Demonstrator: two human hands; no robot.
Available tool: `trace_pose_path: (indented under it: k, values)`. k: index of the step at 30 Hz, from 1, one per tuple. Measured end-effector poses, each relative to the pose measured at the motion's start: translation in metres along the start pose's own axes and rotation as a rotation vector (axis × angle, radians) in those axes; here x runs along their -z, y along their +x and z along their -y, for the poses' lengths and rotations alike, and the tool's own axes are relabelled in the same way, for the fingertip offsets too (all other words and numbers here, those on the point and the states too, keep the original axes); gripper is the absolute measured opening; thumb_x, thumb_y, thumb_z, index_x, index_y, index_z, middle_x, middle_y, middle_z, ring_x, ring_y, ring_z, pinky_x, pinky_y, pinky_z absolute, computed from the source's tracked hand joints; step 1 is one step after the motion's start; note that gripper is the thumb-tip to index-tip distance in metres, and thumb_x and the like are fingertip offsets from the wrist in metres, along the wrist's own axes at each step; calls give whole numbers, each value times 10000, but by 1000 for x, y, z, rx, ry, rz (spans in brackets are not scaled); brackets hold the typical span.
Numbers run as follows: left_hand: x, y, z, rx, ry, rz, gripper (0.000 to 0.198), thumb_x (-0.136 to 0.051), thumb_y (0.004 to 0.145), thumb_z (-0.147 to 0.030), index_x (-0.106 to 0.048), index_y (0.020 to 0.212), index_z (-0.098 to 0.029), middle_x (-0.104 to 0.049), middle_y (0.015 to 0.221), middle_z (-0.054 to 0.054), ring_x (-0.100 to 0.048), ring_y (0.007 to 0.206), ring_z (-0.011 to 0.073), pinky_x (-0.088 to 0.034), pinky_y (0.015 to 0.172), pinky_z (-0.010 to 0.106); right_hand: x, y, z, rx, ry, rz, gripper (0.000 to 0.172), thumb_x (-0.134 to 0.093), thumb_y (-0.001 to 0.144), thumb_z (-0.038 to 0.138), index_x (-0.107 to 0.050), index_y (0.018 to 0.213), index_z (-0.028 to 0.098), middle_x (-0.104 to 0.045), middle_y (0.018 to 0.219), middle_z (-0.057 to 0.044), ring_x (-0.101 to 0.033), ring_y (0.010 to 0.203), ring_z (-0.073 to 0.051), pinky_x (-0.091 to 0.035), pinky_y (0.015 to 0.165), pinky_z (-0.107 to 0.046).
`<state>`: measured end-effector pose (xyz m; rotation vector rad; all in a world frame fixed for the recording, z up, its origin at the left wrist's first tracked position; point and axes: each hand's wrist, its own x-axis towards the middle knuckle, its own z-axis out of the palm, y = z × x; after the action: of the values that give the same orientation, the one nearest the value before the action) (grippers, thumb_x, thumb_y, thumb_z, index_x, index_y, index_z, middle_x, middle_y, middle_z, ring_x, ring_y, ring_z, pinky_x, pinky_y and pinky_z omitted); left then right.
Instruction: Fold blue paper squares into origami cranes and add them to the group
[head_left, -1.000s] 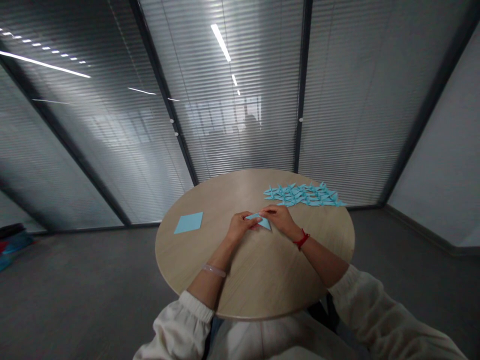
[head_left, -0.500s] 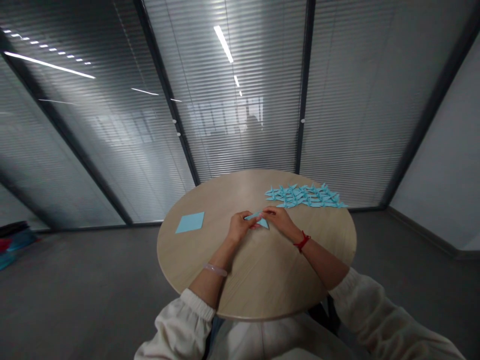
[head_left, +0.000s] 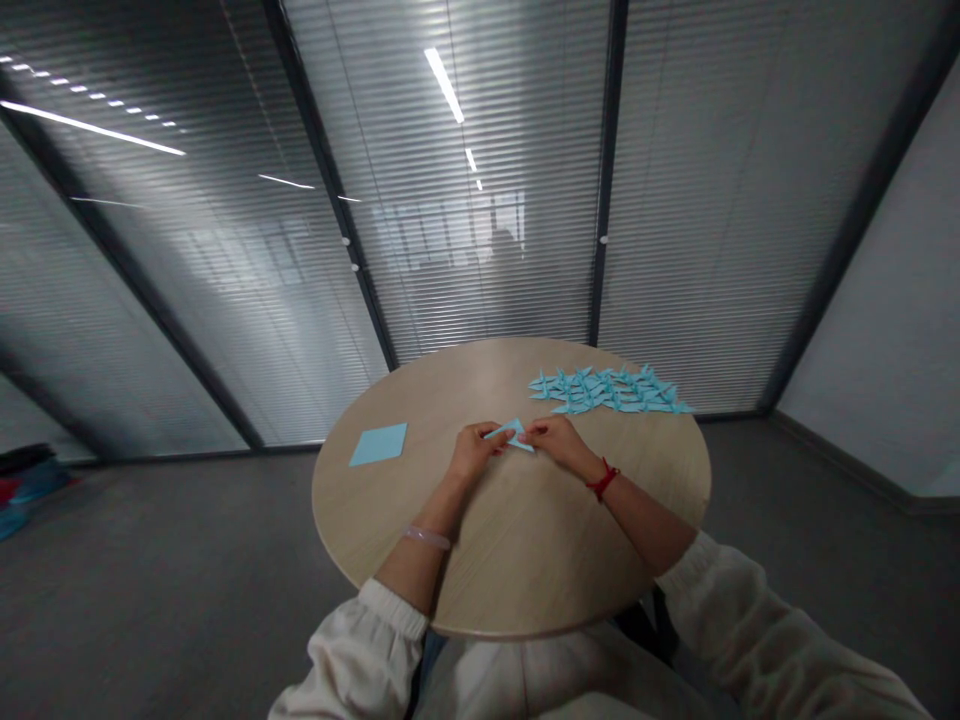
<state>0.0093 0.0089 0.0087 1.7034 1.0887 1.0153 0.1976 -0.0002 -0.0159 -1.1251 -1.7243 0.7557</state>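
Observation:
A small folded piece of light blue paper (head_left: 516,430) is between my two hands, above the middle of the round table. My left hand (head_left: 474,449) pinches its left part, with the thumb on top. The fingers of my right hand (head_left: 553,438) are closed on its right side. Part of the paper is covered by my fingers, so its exact folds are too small to tell.
A flat light blue sheet (head_left: 379,445) lies on the left of the round wooden table (head_left: 525,590). Several folded blue paper figures (head_left: 607,390) lie in rows at the back right. Behind the table stand glass panels with blinds (head_left: 487,290).
The folded paper has turned a little and now shows a peak at its top. My right fingers have shifted slightly down along its right side.

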Motion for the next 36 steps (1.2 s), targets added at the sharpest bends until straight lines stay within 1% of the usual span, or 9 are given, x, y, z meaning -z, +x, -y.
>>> trace_pose_path:
  k: [4, 8, 13, 15, 19, 23, 26, 31, 36]
  values:
    - [4, 0, -2, -3, -28, -52, 413, -696, 638, -523, -704, 706, -116, -632, 576, 16, -535, 504, 113, -422, 531, 224, -1, -3, 6, 1, 45, 33, 326, -638, 721, 453, -658, 631, 141, -550, 539, 27, -438, 511, -94, -298, 492, -214]
    - [6, -1, -5, 10, -61, -110, 410, -718, 637, -501, -713, 746, -106, -656, 586, 34, -566, 511, 125, -445, 543, 232, -2, -3, 8, -46, 147, 58, 329, -629, 719, 453, -683, 658, 135, -659, 615, -32, -542, 558, -128, -390, 542, -227]
    - [8, 1, -3, 65, -231, -25, 486, -754, 581, -534, -713, 812, -108, -708, 725, 72, -667, 671, 185, -505, 635, 274, 2, -2, 3, -126, 197, 101, 334, -642, 697, 457, -696, 689, 128, -691, 668, -66, -583, 579, -148, -442, 599, -262]
    - [8, 1, -2, 71, -261, -7, 515, -768, 550, -552, -713, 802, -106, -712, 732, 80, -676, 691, 196, -514, 655, 286, 2, -1, 1, -102, 171, 105, 333, -627, 718, 454, -687, 691, 128, -674, 650, -52, -562, 565, -134, -428, 590, -251]
    - [5, 2, 0, 68, -253, 19, 522, -785, 507, -563, -721, 752, -106, -708, 680, 74, -667, 649, 183, -516, 641, 277, -3, -1, 0, -10, 148, 52, 315, -609, 756, 455, -660, 766, 144, -632, 653, -6, -519, 563, -111, -381, 549, -220]
    - [0, 1, -1, 96, -259, 67, 539, -800, 471, -566, -727, 741, -106, -714, 681, 82, -666, 649, 181, -516, 634, 267, -5, -1, 2, 22, 101, 4, 338, -587, 779, 457, -609, 628, 155, -600, 586, 1, -512, 547, -119, -364, 533, -222]
    - [1, -1, -3, 113, -298, 106, 529, -801, 512, -540, -728, 790, -96, -726, 737, 105, -677, 697, 194, -527, 689, 287, -1, -2, 6, 8, 92, -4, 345, -584, 780, 457, -614, 608, 159, -616, 575, -7, -535, 548, -132, -380, 551, -231]
    - [7, -6, -7, 146, -375, 223, 507, -761, 624, -515, -717, 875, -76, -729, 838, 147, -685, 778, 203, -521, 800, 320, 3, -3, 13, 10, 52, 33, 349, -566, 786, 459, -636, 633, 153, -610, 576, -5, -535, 558, -137, -379, 560, -237]
    - [5, -7, -5, 119, -325, 190, 499, -783, 593, -508, -718, 845, -82, -729, 810, 129, -681, 729, 192, -533, 751, 313, -1, -1, 8, 21, 123, -34, 312, -593, 753, 465, -640, 728, 158, -600, 651, 1, -525, 598, -133, -385, 574, -240]
